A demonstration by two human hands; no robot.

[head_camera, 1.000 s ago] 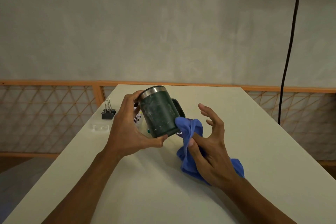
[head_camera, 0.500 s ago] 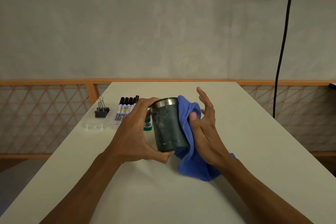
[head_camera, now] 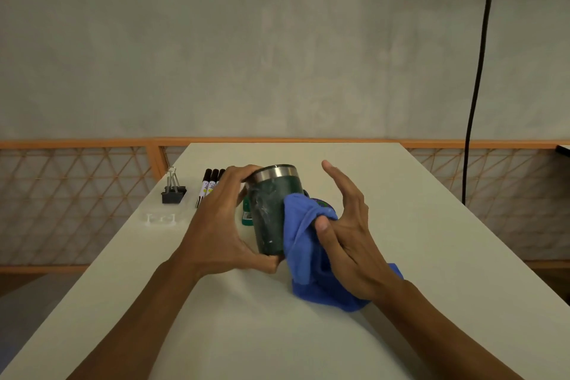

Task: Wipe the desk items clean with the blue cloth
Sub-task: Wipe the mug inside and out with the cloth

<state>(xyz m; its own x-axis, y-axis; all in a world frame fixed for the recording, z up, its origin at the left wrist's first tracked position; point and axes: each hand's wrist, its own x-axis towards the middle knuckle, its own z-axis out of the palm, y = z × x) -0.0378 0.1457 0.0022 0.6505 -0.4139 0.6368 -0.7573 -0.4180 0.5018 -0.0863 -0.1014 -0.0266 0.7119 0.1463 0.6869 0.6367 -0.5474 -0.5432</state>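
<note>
Clasping mug (head_camera: 271, 213) with left grip (head_camera: 222, 225), right grip (head_camera: 345, 241) pinching blue cloth (head_camera: 300, 234) alongside

Here's the dark green mug (head_camera: 274, 210), steel band round its rim, whitish smears down its side, near upright and gripped by the left hand (head_camera: 222, 225) just above the desk (head_camera: 277, 333). The blue cloth (head_camera: 303, 244) is bunched against the mug's right side, pinned under the right hand's (head_camera: 345, 234) thumb, its tail spilling onto the desk. Behind on the left, 3 black marker caps (head_camera: 212, 174) show, a black binder clip (head_camera: 173, 193) beside them, and a small green item (head_camera: 246, 216) peeks out behind the mug.
</note>
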